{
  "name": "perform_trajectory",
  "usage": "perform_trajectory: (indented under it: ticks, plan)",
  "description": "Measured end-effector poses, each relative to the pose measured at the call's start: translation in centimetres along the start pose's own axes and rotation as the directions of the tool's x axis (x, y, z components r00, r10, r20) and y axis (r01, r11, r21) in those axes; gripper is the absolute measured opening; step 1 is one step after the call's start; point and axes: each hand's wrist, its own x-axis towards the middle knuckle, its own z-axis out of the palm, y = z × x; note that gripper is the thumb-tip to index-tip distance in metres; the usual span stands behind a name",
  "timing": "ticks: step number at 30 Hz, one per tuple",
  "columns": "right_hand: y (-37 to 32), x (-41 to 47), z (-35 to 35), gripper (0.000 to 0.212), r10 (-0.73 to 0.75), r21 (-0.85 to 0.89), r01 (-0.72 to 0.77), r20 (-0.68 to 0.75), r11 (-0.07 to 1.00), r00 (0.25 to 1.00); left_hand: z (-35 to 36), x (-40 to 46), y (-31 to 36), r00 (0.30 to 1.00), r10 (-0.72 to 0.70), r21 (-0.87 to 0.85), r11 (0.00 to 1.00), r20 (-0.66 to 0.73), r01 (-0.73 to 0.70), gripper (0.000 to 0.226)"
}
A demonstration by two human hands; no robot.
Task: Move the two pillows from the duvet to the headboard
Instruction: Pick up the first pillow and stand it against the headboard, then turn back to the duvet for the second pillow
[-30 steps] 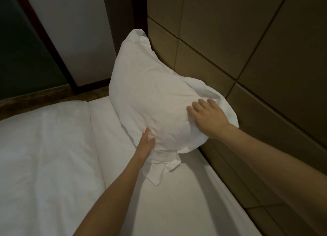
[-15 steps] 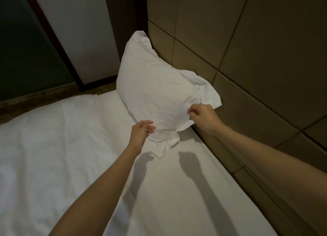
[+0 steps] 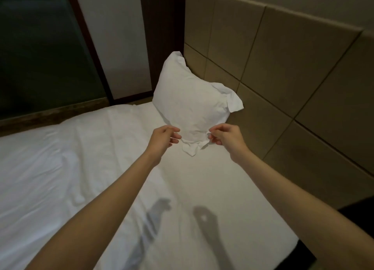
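Observation:
One white pillow [image 3: 190, 99] stands tilted on the bed's far end, leaning on the tan panelled headboard [image 3: 273, 71], with a loose pillowcase flap at its bottom. My left hand [image 3: 165, 137] hovers just in front of the pillow's lower left edge, fingers loosely curled and holding nothing. My right hand [image 3: 225, 137] hovers at the lower right edge next to the flap, also loosely curled and holding nothing. Both hands cast shadows far down the sheet. A white duvet [image 3: 40, 168] covers the left of the bed. No second pillow is in view.
The bare white mattress sheet [image 3: 202, 188] runs along the headboard towards me. A dark window [image 3: 40, 47] and a dark wooden frame [image 3: 162, 27] stand beyond the bed's far end. A dark gap [image 3: 356, 211] shows at the right edge.
Both hands let go of the pillow and drew back towards me. The pillow stays leaning on the headboard. My view has pulled back and shows more of the bed.

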Motion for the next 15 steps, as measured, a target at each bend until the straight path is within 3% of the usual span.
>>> perform_trajectory:
  ticks: [9,15]
  plan:
    - [-0.7,-14.5,3.0,0.015,-0.026,0.169,0.022,0.025,0.985,0.999,-7.1,-15.1,-0.8,0.996,0.075,0.096,0.993,-0.052,-0.069,0.031]
    - [-0.4,-19.7,3.6,0.018,-0.097,0.11,0.082,0.144,0.991,0.985,-8.4,-21.9,-2.5,0.959,0.197,0.162,0.973,-0.204,-0.165,0.031]
